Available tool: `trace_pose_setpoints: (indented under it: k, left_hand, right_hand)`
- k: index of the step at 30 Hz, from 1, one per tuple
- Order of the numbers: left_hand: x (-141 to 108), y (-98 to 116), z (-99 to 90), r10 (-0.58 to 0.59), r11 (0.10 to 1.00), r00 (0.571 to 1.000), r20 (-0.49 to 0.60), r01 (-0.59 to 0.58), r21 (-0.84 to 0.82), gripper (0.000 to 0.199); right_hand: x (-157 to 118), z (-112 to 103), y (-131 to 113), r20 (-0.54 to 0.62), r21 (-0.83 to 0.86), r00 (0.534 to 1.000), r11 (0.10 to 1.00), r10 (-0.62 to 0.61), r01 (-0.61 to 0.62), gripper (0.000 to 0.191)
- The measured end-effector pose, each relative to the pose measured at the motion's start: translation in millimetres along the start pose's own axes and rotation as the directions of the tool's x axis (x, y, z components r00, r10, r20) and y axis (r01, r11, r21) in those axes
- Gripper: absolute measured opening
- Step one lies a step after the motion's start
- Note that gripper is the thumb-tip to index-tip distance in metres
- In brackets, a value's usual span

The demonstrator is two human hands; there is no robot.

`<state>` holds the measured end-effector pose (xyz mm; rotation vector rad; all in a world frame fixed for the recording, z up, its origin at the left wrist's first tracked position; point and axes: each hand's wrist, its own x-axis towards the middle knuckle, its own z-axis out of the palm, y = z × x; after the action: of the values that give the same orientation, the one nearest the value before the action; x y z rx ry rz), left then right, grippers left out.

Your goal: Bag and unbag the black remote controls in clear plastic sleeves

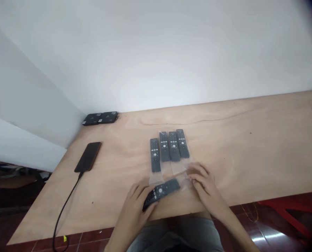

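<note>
Near the table's front edge a dark grey remote control lies slanted, its buttons facing up. My left hand is closed around its left end, thumb below and fingers above. From the remote's right end extends a clear plastic bag, and the fingers of my right hand pinch the far end of it. Just beyond my hands, several similar remotes in clear bags lie side by side, among them a leftmost remote and a rightmost remote. The fingertips of my right hand are close to the bags' lower ends.
A phone with a black cable plugged in lies on the left of the wooden table. Two black boxes sit in the far left corner by the white wall. A red chair stands at the right.
</note>
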<state>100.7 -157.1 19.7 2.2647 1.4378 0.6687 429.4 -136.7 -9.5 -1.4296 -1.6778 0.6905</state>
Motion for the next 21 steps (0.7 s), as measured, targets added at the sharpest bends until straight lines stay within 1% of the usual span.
trace_pose_setpoints:
  k: [2,4,6,9,12,16,21]
  left_hand:
    - [0,-1,-0.6,-0.001,1.000,1.000,0.012,0.001,-0.001,0.047]
    - [1,-1,-1.3,-0.002,1.000,1.000,0.024,0.002,0.003,0.049]
    - [1,-1,-2.0,0.012,1.000,1.000,0.026,-0.012,0.012,0.051]
    - [1,-2,-2.5,0.046,0.999,0.999,0.016,-0.047,0.028,0.056]
    - [-1,-2,-2.2,0.084,0.996,0.996,0.035,-0.086,0.035,0.057]
    - [-3,-1,-0.8,0.104,0.995,0.993,0.049,-0.104,0.005,0.052]
    - [-3,0,0.9,0.115,0.993,0.993,-0.009,-0.115,0.025,0.049]
  right_hand:
    - [-2,-1,-7,0.033,0.014,0.999,1.000,0.023,-0.024,0.028]
    - [-3,-2,-13,0.041,0.040,0.997,0.997,0.067,-0.069,0.027]
    - [-3,-3,-18,0.061,0.100,0.994,0.990,0.089,-0.095,0.025]
    - [-2,-7,-19,0.151,0.225,0.987,0.970,0.055,-0.088,0.024]
    - [0,-12,-16,0.203,0.275,0.978,0.956,0.040,-0.096,0.029]
    - [3,-14,-14,0.192,0.279,0.979,0.952,0.073,-0.126,0.027]
    - [4,-7,-17,0.163,0.257,0.984,0.960,0.068,-0.109,0.023]
